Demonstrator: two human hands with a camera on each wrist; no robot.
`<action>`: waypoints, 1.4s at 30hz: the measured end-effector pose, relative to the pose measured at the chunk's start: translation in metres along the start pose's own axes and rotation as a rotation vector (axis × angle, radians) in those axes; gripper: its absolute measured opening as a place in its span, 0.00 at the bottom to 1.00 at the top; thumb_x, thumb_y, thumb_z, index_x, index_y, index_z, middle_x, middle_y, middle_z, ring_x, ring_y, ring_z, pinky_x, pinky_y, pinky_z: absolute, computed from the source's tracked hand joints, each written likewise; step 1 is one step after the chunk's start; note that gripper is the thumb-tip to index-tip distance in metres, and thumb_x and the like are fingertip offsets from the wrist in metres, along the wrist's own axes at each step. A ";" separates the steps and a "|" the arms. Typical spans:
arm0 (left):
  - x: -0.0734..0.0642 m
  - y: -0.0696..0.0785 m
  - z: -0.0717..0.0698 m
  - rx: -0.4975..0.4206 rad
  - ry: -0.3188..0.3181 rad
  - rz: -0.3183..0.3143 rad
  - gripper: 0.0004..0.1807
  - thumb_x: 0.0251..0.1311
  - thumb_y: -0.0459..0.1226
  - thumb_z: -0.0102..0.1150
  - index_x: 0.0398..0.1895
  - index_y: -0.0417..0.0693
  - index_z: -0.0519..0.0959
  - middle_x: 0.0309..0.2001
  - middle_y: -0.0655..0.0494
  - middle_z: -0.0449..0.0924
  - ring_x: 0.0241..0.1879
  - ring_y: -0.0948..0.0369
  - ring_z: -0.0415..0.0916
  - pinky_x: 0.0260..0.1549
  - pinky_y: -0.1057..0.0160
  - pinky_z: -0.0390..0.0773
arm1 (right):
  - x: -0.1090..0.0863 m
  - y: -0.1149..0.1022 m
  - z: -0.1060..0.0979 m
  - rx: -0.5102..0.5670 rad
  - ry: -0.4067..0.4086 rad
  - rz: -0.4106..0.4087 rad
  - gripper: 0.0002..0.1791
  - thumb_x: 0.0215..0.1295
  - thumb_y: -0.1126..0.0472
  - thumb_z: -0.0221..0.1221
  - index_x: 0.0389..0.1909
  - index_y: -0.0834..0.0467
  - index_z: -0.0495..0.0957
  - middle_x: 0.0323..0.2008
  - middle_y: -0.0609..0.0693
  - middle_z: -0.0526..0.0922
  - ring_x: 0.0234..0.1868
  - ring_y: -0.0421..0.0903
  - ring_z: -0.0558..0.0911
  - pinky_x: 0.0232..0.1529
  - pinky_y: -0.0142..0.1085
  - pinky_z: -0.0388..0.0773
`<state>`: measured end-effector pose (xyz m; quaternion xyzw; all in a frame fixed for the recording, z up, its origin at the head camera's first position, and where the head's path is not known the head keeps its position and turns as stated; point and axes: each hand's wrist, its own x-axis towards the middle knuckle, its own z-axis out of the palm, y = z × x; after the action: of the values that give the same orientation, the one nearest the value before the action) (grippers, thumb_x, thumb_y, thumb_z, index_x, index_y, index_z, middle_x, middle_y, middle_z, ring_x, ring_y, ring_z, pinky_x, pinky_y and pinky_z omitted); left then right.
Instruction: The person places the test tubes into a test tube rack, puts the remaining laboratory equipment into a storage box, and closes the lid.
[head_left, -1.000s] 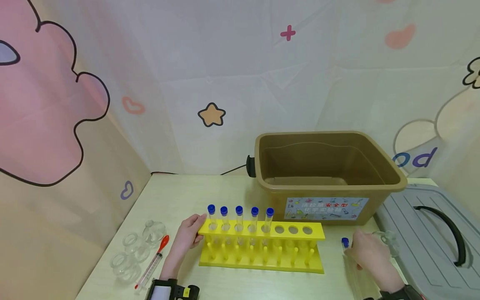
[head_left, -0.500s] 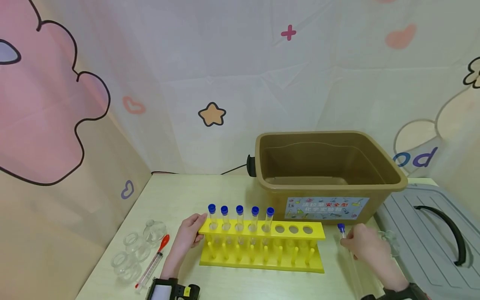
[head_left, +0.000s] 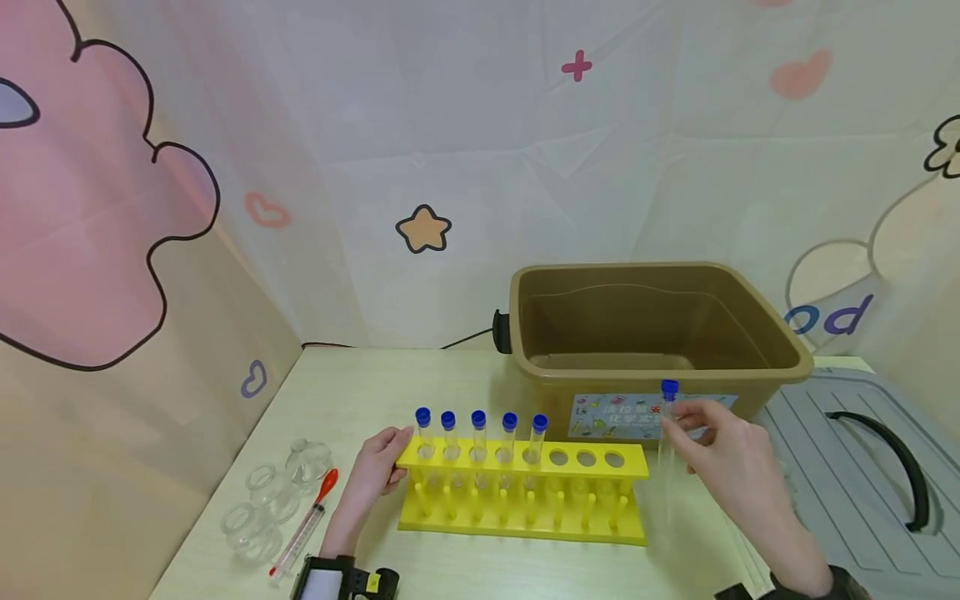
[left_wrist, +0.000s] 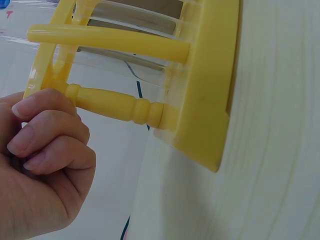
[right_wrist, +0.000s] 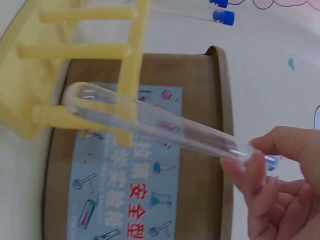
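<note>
In the head view, my left hand [head_left: 372, 467] grips the left end of a yellow test tube rack [head_left: 525, 533] on the table; its fingers [left_wrist: 50, 117] curl at the rack's upper bar in the left wrist view. Several blue-capped test tubes [head_left: 478, 427] stand in the rack from its left end toward the middle. Just off the rack's right end, my right hand [head_left: 735, 458] pinches another clear test tube [right_wrist: 165, 127] close below its blue cap [head_left: 670, 387]. That tube hangs upright, rounded end down, and looks empty. In the right wrist view it overlaps the rack's end post.
Behind the rack stands a brown plastic bin [head_left: 660, 377] with a label. A grey lid [head_left: 847, 467] with a black handle lies at the right. Clear glass bottles [head_left: 251, 537] and a red-bulbed dropper [head_left: 327, 485] lie left of my left arm.
My right hand has raised the blue-capped test tube from low on the right, moving it up and leftward toward the rack and turning it upright. My left hand and the rack have stayed put.
</note>
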<state>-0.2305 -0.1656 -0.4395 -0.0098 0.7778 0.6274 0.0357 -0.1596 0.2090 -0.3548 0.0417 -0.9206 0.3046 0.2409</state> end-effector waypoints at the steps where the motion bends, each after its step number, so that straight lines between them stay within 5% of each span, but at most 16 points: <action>1: 0.000 0.000 0.000 0.000 0.001 -0.001 0.18 0.67 0.45 0.44 0.32 0.37 0.69 0.14 0.55 0.60 0.11 0.63 0.55 0.10 0.71 0.55 | 0.001 -0.003 0.000 0.012 0.041 -0.034 0.09 0.56 0.62 0.62 0.35 0.62 0.76 0.25 0.49 0.78 0.12 0.36 0.71 0.12 0.31 0.64; 6: 0.000 0.000 0.000 0.001 0.001 -0.005 0.18 0.67 0.45 0.44 0.33 0.37 0.69 0.14 0.55 0.60 0.11 0.63 0.56 0.10 0.71 0.55 | 0.005 -0.019 -0.002 0.087 0.177 -0.138 0.09 0.52 0.67 0.64 0.34 0.61 0.76 0.25 0.49 0.78 0.11 0.35 0.68 0.11 0.28 0.59; 13: -0.001 0.001 0.000 -0.007 0.001 -0.006 0.17 0.67 0.44 0.44 0.32 0.37 0.69 0.14 0.55 0.60 0.11 0.63 0.55 0.10 0.71 0.54 | 0.012 -0.037 0.002 0.219 0.234 -0.193 0.12 0.50 0.71 0.65 0.36 0.61 0.77 0.26 0.48 0.79 0.13 0.34 0.69 0.12 0.26 0.60; 27: 0.000 0.001 0.000 0.008 0.002 -0.008 0.16 0.67 0.43 0.43 0.32 0.37 0.69 0.14 0.55 0.60 0.11 0.63 0.56 0.10 0.72 0.55 | 0.021 -0.053 0.036 0.295 0.219 -0.399 0.16 0.46 0.74 0.65 0.37 0.60 0.76 0.27 0.44 0.79 0.14 0.33 0.69 0.14 0.24 0.65; 42: -0.001 0.002 0.000 0.006 0.003 -0.006 0.16 0.67 0.43 0.44 0.32 0.37 0.69 0.15 0.55 0.61 0.12 0.63 0.56 0.10 0.72 0.55 | 0.021 -0.052 0.056 0.293 0.178 -0.392 0.14 0.48 0.73 0.65 0.36 0.60 0.76 0.29 0.45 0.79 0.13 0.33 0.67 0.13 0.24 0.63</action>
<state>-0.2293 -0.1655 -0.4378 -0.0128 0.7796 0.6251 0.0366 -0.1896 0.1357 -0.3563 0.2266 -0.8162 0.3848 0.3668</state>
